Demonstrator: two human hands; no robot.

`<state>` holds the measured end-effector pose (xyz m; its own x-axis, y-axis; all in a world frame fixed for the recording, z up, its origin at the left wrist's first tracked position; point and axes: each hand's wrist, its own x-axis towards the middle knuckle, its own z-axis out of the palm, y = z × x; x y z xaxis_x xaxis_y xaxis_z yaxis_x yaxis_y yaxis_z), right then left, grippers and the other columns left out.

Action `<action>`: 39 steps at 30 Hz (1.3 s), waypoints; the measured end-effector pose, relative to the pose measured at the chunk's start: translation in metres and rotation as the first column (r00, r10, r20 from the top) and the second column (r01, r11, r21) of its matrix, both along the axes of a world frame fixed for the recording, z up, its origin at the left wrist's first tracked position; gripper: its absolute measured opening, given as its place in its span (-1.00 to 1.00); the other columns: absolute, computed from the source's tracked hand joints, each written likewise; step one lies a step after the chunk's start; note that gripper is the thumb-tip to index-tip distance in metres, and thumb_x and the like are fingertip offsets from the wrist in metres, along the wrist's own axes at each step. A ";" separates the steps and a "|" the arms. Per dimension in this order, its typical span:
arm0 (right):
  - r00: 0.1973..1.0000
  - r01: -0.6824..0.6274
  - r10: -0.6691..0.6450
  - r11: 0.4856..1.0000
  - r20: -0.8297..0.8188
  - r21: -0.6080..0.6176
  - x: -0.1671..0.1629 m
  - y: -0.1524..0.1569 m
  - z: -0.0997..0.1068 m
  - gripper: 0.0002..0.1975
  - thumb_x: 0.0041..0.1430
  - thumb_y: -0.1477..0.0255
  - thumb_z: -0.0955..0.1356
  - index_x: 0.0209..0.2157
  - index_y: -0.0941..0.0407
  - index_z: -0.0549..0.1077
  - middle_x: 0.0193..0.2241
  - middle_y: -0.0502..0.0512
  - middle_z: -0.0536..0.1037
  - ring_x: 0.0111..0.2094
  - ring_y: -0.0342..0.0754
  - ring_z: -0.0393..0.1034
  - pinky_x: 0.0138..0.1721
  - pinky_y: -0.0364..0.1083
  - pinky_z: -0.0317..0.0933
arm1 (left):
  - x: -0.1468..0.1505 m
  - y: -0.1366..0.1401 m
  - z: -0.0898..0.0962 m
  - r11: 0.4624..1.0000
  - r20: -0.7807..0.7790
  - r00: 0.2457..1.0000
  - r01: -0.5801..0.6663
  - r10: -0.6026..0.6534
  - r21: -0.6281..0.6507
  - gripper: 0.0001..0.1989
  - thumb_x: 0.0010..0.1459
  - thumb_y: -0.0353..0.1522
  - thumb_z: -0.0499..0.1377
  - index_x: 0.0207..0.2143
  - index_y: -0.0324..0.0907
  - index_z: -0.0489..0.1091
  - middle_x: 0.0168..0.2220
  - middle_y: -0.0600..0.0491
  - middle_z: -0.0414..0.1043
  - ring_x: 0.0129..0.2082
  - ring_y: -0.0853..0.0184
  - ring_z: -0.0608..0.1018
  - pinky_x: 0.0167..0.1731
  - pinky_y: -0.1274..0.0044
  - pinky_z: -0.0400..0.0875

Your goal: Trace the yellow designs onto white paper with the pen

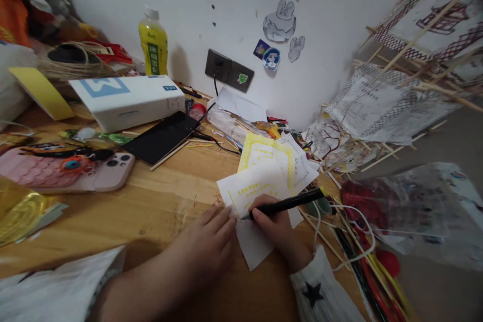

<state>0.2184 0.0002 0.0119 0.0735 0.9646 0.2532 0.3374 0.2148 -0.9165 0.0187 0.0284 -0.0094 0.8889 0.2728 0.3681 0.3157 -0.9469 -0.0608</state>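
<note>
My right hand [273, 221] is closed around a black marker [290, 203] with a yellow end, its tip touching a white sheet of paper [254, 249]. Yellow written lines and a yellow stroke along the left side show on this sheet. My left hand [211, 236] lies flat on the wooden table, fingers stretched out, with the fingertips at the sheet's left edge. Behind the sheet lies another paper with a yellow patterned border [247, 151], partly covered by it. Papers with dark patterns [296, 161] stick out beneath on the right.
A pink phone [116, 173], a black tablet-like slab [162, 136], a white box [132, 103] and a yellow drink bottle [153, 43] stand on the left. Sticks and cords [362, 261] lie right. Paper-covered stick frames [377, 100] rise at the right, beside a clear plastic bag [426, 216].
</note>
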 end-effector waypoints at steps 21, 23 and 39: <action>0.986 0.003 -0.005 1.000 0.165 0.011 -0.001 0.006 -0.004 -0.89 0.04 0.43 0.34 -0.53 0.09 0.43 -0.56 0.00 0.46 -0.48 -0.09 0.33 -0.38 -0.11 0.27 | -0.002 0.001 -0.005 0.998 -0.002 0.998 -0.057 0.057 -0.027 -0.58 0.28 -0.16 0.08 -0.01 -0.27 0.45 0.03 -0.16 0.45 0.05 0.06 0.43 0.04 0.27 0.24; 0.986 0.003 -0.004 1.000 0.164 0.005 -0.002 0.006 -0.004 -0.89 0.04 0.43 0.33 -0.54 0.09 0.42 -0.57 0.00 0.46 -0.48 -0.09 0.32 -0.40 -0.11 0.26 | -0.002 0.001 -0.005 0.998 0.000 0.999 -0.053 0.053 -0.020 -0.59 0.28 -0.17 0.07 -0.02 -0.27 0.46 0.01 -0.16 0.46 0.03 0.05 0.44 0.02 0.27 0.26; 0.991 0.050 -0.049 0.999 0.122 -0.006 -0.001 0.004 -0.008 -0.90 0.02 0.43 0.33 -0.55 0.09 0.40 -0.58 -0.02 0.44 -0.49 -0.09 0.30 -0.41 -0.12 0.24 | -0.001 0.001 -0.001 0.998 -0.011 0.998 -0.057 0.057 -0.015 -0.60 0.24 -0.17 0.13 -0.03 -0.26 0.47 0.04 -0.14 0.46 0.04 0.05 0.43 0.01 0.29 0.25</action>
<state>0.2169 0.0046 0.0044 0.0901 0.9629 0.2543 0.4568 0.1870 -0.8697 0.0179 0.0296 -0.0108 0.8755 0.3288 0.3542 0.3690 -0.9281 -0.0504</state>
